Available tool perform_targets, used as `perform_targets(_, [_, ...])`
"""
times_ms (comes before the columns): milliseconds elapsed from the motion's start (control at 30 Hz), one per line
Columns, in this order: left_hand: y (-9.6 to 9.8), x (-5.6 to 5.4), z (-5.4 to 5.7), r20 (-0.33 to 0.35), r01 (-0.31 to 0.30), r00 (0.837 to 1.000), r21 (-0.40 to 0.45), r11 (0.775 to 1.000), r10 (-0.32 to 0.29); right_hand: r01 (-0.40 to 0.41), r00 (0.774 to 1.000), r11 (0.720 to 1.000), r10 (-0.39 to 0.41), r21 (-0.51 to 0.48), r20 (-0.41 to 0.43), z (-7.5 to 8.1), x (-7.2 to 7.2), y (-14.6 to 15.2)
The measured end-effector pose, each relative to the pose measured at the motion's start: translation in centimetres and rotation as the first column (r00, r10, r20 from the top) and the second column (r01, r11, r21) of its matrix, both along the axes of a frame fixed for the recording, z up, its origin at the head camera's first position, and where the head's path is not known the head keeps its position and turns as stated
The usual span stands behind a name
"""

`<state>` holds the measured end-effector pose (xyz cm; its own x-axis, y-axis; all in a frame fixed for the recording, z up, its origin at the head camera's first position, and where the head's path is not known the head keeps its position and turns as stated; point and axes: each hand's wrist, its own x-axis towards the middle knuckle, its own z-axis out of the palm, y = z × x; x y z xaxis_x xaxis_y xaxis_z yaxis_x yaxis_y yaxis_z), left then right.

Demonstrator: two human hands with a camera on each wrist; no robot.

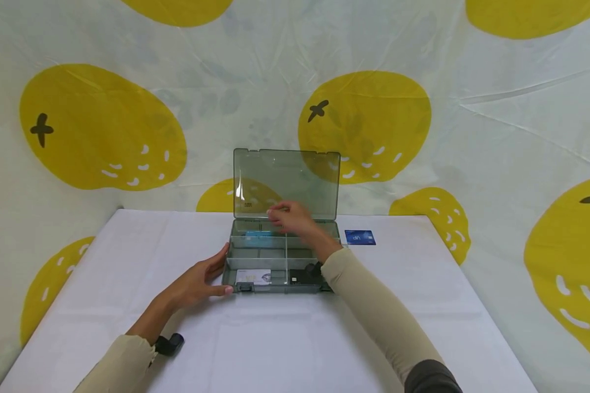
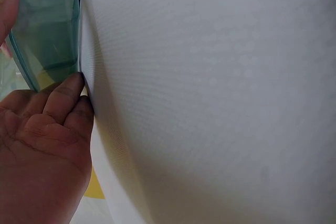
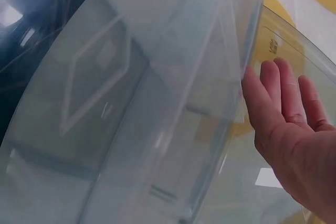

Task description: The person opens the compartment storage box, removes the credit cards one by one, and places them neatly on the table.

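A clear grey-green divided plastic box (image 1: 258,254) stands on the table with its lid (image 1: 285,183) raised at the back. At the box's left side is my left hand (image 1: 196,281), its fingers along the side wall and its thumb at the front corner. My right hand (image 1: 292,221) hovers over the rear compartments, fingers loosely extended in front of the lid and nothing visible in them. Below it, a light-blue card (image 1: 260,238) lies toward the rear left. A white card (image 1: 251,277) is in the front left compartment, a black card (image 1: 301,277) in the front right.
A dark blue bank card (image 1: 360,237) lies on the white table (image 1: 275,344), just right of the box. Behind the table hangs a pale cloth (image 1: 255,98) printed with big yellow fruit. The right sleeve (image 1: 378,311) crosses over the box's front right corner.
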<state>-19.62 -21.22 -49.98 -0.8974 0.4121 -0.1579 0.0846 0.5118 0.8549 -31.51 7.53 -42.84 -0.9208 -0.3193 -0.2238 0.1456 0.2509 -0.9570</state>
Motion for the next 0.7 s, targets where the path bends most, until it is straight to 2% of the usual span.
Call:
perform_targets(267, [-0.1,-0.1,0.0,-0.008,0.014,1.000,0.011,1.000,-0.014,-0.032,0.999,0.997,0.032,0.068,-0.009,-0.7,-0.9,-2.5])
perform_targets(400, [-0.1,-0.2,-0.2,-0.017,0.018,1.000,0.013,1.000,-0.017,-0.026,0.999,0.998,0.028,0.051,-0.025,-1.0,-1.2,-3.7])
perform_targets(533, [-0.1,-0.2,-0.3,-0.026,0.027,0.999,0.011,1.000,-0.027,-0.014,1.000,1.000,0.014,-0.004,0.020,-1.4,-1.4,-4.5])
perform_targets(700, [-0.1,-0.2,-0.3,-0.009,0.010,1.000,0.008,1.000,-0.010,0.005,0.998,1.000,-0.005,-0.005,0.066,-1.6,-1.4,-4.8])
